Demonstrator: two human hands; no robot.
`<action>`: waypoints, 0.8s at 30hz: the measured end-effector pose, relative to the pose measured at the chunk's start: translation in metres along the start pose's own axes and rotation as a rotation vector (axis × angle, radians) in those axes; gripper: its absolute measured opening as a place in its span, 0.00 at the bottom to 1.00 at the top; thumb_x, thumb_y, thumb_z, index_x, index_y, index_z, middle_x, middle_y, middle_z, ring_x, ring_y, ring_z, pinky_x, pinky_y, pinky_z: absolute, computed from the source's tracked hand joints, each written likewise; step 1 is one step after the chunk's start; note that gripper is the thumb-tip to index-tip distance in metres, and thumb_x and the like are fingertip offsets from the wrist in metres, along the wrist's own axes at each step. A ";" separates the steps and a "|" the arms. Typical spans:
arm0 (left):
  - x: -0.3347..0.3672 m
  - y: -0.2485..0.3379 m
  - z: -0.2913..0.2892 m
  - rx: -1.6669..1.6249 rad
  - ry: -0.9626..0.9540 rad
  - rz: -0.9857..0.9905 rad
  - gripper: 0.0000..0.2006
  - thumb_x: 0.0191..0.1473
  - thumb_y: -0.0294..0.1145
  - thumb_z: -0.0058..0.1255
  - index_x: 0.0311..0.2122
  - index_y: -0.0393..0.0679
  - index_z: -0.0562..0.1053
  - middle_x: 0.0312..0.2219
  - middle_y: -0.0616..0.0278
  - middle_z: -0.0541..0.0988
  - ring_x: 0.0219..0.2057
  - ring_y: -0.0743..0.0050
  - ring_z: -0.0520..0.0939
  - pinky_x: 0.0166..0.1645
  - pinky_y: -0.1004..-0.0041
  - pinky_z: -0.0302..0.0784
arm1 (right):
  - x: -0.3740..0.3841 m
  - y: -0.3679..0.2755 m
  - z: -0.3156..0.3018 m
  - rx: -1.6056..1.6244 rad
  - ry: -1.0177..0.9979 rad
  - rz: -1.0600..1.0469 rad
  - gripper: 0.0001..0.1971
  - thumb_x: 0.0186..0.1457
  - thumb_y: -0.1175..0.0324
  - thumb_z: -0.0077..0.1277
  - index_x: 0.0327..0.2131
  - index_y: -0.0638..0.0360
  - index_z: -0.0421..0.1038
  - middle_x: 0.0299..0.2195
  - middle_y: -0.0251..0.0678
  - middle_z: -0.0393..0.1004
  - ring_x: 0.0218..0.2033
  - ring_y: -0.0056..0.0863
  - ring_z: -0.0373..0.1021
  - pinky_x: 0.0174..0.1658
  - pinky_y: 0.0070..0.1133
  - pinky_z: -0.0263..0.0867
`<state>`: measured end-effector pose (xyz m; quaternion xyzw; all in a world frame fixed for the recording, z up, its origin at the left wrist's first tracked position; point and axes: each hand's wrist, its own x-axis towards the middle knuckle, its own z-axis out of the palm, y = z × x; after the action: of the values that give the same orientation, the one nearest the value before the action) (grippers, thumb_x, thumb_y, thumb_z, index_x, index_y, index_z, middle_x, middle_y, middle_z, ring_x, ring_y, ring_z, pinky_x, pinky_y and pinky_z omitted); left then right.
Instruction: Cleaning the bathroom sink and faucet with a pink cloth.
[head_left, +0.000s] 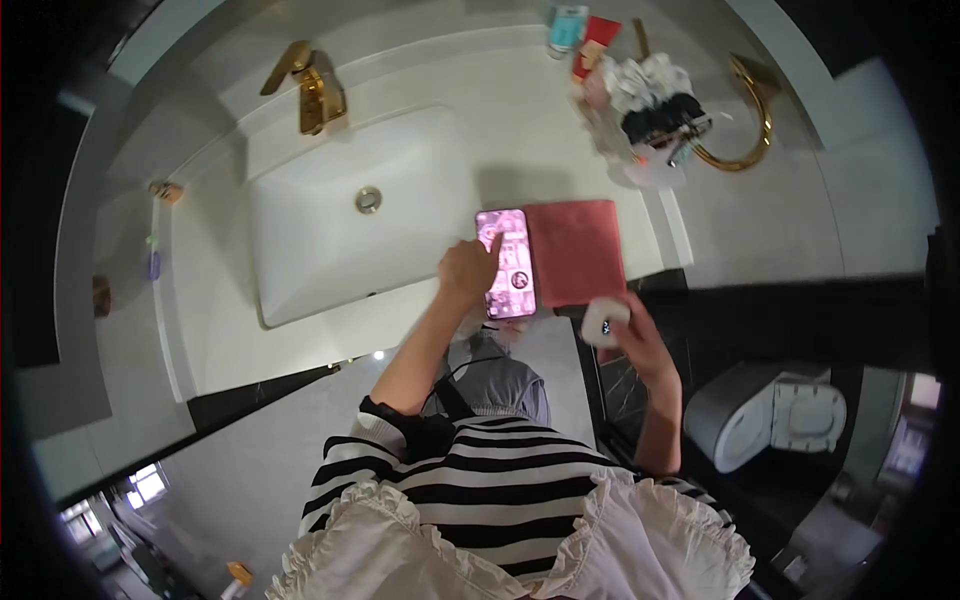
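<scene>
A phone (pixel 508 262) with a lit pink screen lies on the white counter, just right of the basin. My left hand (pixel 468 270) reaches over its left edge, index finger stretched onto the upper screen and the other fingers curled; it holds nothing. Right of the phone, a folded red cloth (pixel 577 252) lies flat against its side. My right hand (pixel 640 340) is closed around a small white rounded object (pixel 603 322) with a dark mark, near the cloth's lower right corner. Its exact kind does not show.
A white basin (pixel 300 225) with a gold faucet (pixel 312 95) is on the left. Scrunchies (pixel 650 85), a red tube (pixel 596 48) and a blue tube (pixel 567 30) stand at the back right. A gold towel ring (pixel 765 120) hangs there; a toilet (pixel 745 435) is lower right.
</scene>
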<state>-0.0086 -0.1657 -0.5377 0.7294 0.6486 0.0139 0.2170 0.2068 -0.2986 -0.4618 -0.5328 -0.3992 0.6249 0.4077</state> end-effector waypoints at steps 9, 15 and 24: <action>-0.004 0.003 0.003 -0.028 -0.043 -0.004 0.32 0.54 0.52 0.21 0.21 0.35 0.73 0.20 0.43 0.74 0.28 0.48 0.76 0.33 0.61 0.72 | 0.038 -0.001 0.052 0.482 0.086 -0.149 0.12 0.56 0.65 0.35 0.42 0.58 0.57 0.31 0.36 0.67 0.24 0.19 0.62 0.27 0.19 0.58; -0.030 0.008 -0.039 -0.007 0.062 0.082 0.22 0.53 0.45 0.34 0.26 0.36 0.72 0.21 0.47 0.74 0.24 0.53 0.77 0.30 0.66 0.72 | 0.051 0.002 0.050 0.013 0.092 -0.184 0.22 0.46 0.73 0.50 0.45 0.59 0.52 0.32 0.33 0.67 0.28 0.16 0.64 0.27 0.13 0.60; -0.052 -0.006 -0.062 -1.103 -0.196 0.465 0.09 0.52 0.29 0.40 0.38 0.38 0.66 0.29 0.64 0.73 0.30 0.80 0.69 0.36 0.79 0.65 | 0.061 -0.001 0.076 -0.109 -0.162 -0.249 0.31 0.42 0.75 0.54 0.45 0.56 0.43 0.29 0.41 0.68 0.29 0.20 0.66 0.28 0.17 0.63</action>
<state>-0.0411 -0.1962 -0.4699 0.6297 0.3464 0.3281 0.6130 0.1251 -0.2463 -0.4728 -0.4483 -0.5270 0.5879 0.4192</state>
